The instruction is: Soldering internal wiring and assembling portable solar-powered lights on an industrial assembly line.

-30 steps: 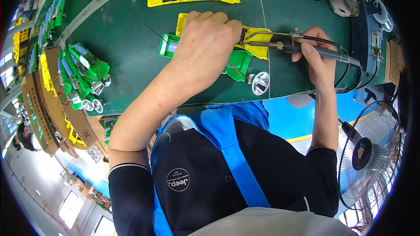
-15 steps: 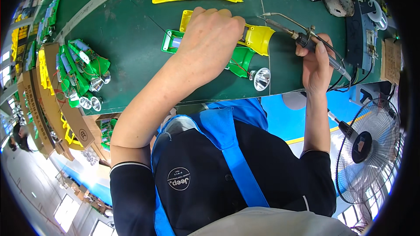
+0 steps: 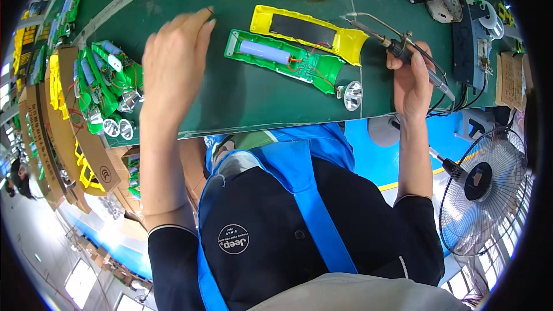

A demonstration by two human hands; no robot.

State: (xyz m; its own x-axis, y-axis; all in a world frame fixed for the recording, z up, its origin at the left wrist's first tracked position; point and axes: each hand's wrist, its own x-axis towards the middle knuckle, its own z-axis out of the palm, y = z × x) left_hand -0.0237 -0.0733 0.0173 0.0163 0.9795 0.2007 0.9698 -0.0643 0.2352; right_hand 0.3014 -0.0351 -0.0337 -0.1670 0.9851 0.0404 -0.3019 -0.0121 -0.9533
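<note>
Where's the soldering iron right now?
In the head view, the soldering iron is right of centre in the right hand, tip near the nearer yellow casing.

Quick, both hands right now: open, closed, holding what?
Left hand: partly curled; can't tell whether it holds anything.
Right hand: closed, holding the soldering iron.

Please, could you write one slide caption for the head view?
Soldering iron in the right-hand grip; a green casing holding a battery lies beside a yellow casing on the table.
</note>
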